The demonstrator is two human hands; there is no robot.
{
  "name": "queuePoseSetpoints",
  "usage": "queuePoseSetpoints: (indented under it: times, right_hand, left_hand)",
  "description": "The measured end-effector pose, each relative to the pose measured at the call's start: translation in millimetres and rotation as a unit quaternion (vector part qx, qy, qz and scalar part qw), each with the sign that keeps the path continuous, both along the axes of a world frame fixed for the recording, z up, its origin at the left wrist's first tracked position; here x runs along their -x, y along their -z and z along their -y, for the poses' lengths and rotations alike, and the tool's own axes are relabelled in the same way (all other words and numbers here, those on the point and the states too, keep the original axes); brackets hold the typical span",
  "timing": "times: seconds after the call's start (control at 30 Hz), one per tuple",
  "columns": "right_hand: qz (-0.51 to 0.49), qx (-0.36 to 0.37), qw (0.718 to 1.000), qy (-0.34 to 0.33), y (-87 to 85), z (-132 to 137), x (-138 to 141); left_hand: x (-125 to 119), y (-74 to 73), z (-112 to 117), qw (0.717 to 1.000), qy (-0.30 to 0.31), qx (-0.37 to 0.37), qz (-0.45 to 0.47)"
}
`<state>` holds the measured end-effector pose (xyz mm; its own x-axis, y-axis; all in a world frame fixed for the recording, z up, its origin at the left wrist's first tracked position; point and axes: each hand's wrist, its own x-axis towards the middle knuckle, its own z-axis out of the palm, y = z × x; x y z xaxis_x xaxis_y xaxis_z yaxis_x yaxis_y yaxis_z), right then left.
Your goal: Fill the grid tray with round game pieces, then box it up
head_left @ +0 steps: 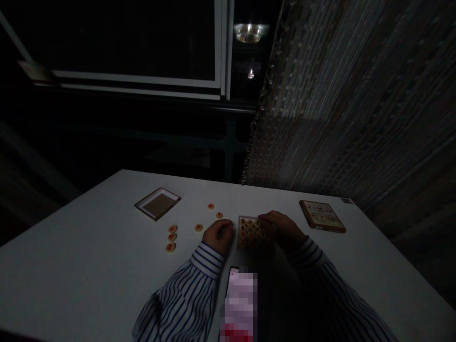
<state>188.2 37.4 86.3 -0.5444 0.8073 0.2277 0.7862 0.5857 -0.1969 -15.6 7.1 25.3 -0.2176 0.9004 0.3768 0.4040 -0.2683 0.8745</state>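
A small open box (244, 217) stands in front of me on the table, with rows of round Chinese chess pieces (250, 229) inside, marked in black and red. My left hand (218, 236) is just left of the box, its fingers curled together; whatever is between them is too dark to see. At the box's right end, my right hand (283, 229) has its fingers closed over the far corner and hides part of the pieces. Loose Chinese chess pieces lie left of my left hand: a column of three, with a red-marked piece (170, 247) nearest me, and others farther back, including one piece (211, 206).
A shallow tray-like lid (158, 204) lies inside-up at the back left. On the right sits a flat printed box (322, 216). A phone (233, 280) lies between my forearms. Behind the white table (99, 266) hangs a bead curtain (320, 118). The room is dim.
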Motion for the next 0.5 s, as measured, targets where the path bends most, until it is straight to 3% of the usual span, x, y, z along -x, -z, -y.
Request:
queuePoseSetpoints:
  times: [0.3, 0.5]
  right_hand:
    - [0.053, 0.020, 0.998, -0.031, -5.0, 1, 26]
    - [0.081, 0.027, 0.996, -0.033, -17.8, 7, 50]
  left_hand:
    - [51, -16.0, 16, 0.984, -0.014, -0.014, -0.178]
    - [83, -14.4, 13, 0.972, -0.070, -0.019, -0.223]
